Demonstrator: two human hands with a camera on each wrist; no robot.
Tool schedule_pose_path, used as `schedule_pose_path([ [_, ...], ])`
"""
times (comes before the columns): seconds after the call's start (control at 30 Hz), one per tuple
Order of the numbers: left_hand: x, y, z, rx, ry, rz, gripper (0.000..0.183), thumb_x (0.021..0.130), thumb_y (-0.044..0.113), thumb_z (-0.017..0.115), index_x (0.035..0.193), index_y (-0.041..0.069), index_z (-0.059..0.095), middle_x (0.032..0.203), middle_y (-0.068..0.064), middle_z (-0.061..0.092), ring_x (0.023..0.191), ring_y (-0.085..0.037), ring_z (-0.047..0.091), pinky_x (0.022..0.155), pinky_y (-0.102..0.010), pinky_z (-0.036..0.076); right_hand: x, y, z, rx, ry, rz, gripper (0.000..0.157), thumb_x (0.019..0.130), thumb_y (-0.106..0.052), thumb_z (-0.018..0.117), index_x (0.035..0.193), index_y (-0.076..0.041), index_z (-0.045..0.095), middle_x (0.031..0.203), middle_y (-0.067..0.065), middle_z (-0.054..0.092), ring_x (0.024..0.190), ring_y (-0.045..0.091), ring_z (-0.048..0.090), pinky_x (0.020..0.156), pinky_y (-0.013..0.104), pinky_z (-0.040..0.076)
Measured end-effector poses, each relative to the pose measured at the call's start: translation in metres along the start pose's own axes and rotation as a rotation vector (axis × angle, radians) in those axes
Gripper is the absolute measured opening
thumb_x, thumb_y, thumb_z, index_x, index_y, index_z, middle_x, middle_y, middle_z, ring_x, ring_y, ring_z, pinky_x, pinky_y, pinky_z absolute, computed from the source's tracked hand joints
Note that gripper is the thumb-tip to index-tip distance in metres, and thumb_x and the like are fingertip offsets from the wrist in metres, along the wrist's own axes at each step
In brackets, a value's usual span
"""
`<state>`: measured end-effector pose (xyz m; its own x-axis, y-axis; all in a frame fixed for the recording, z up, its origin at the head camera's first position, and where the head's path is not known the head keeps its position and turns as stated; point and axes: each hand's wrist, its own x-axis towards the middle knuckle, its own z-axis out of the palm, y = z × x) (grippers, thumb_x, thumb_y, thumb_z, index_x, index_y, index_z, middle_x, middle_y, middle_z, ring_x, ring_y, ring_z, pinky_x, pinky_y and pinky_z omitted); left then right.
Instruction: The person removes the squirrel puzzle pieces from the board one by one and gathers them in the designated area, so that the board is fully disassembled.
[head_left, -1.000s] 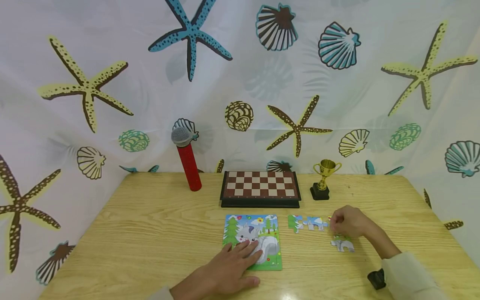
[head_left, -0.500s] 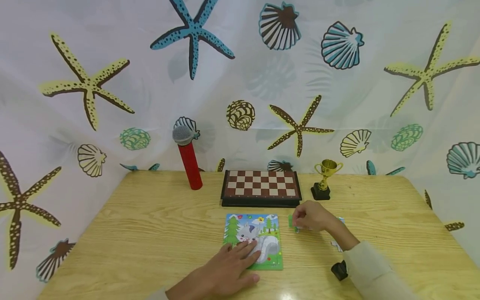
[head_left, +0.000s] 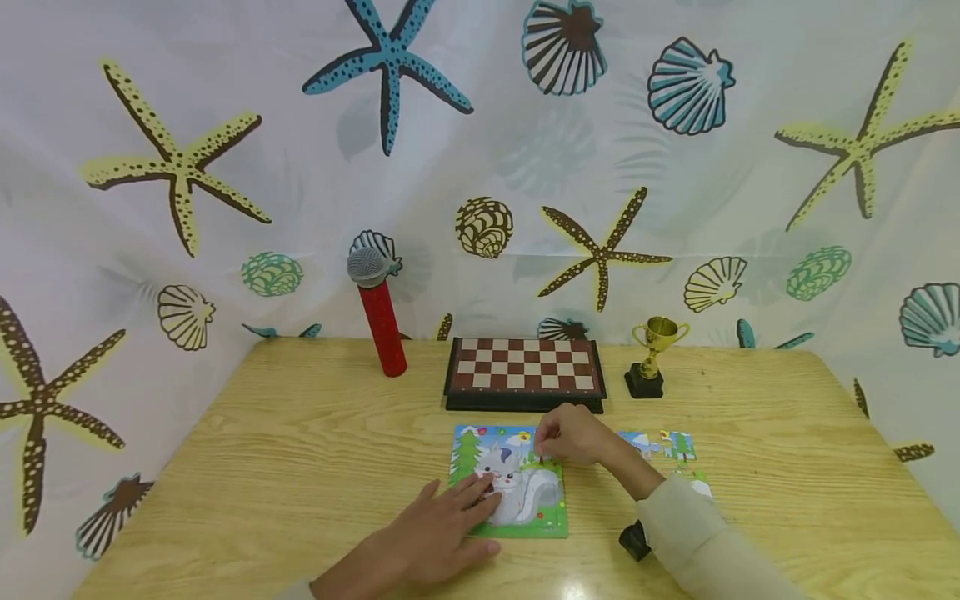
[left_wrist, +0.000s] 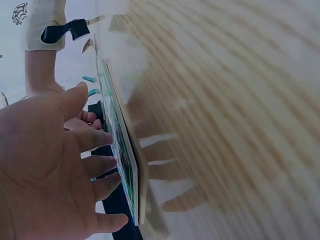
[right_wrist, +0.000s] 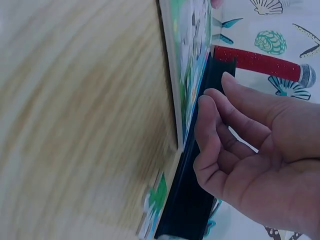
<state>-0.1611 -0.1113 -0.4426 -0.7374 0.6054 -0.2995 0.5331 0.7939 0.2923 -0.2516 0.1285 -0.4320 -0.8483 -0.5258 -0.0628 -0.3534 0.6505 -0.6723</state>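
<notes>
A squirrel jigsaw puzzle [head_left: 543, 492] lies flat at the middle of the table, its picture face up. My left hand [head_left: 442, 529] is spread over its lower left part, fingers extended; the left wrist view shows those fingertips [left_wrist: 110, 162] at the board's face. Over the puzzle's upper right corner is my right hand [head_left: 573, 433], its fingers curled. In the right wrist view no piece shows between thumb and fingers [right_wrist: 207, 125], beside the board. Several loose puzzle pieces [head_left: 681, 446] lie to the right, partly covered by my right forearm.
Behind the puzzle stands a black-edged chessboard box [head_left: 525, 367]. A red microphone [head_left: 384, 329] stands upright at back left, and a gold trophy cup [head_left: 651, 367] at back right. The wooden table [head_left: 300, 433] ends at a cloth [head_left: 420, 183] printed with shells and starfish.
My right hand has moved left from the loose pieces, across the row, to the puzzle's upper right corner. My left hand has slid slightly toward the lower left.
</notes>
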Motion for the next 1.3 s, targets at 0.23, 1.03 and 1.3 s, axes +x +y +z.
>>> schedule_pose_path([
  [0.23,-0.004,-0.001,0.0,0.004,0.003,0.006,0.064,0.095,0.059,0.037,0.148,0.021,0.036,0.158,-0.001,0.025,0.146,-0.024,0.024,0.111,-0.062,0.022,0.011,-0.008,0.019,0.029,-0.004,-0.004,0.006,0.085,-0.007,0.069,0.08,-0.005,0.071,0.072,0.002,0.067,0.061,0.006,0.052,0.054,0.018,0.042],
  [1.03,-0.003,0.0,-0.001,0.006,0.0,0.006,0.065,0.094,0.058,0.042,0.147,0.021,0.037,0.158,-0.002,0.024,0.145,-0.025,0.025,0.109,-0.063,0.024,0.018,-0.015,0.03,0.072,0.013,0.044,0.005,0.085,-0.006,0.068,0.089,-0.004,0.067,0.074,0.002,0.061,0.065,0.009,0.052,0.057,0.02,0.041],
  [1.3,-0.004,-0.002,0.0,0.016,0.008,0.009,0.064,0.094,0.056,0.043,0.147,0.02,0.037,0.158,-0.002,0.025,0.145,-0.025,0.025,0.109,-0.063,0.024,0.017,-0.012,0.027,0.172,0.007,0.027,0.008,0.086,-0.007,0.067,0.092,-0.001,0.064,0.069,0.006,0.068,0.058,0.01,0.057,0.051,0.021,0.041],
])
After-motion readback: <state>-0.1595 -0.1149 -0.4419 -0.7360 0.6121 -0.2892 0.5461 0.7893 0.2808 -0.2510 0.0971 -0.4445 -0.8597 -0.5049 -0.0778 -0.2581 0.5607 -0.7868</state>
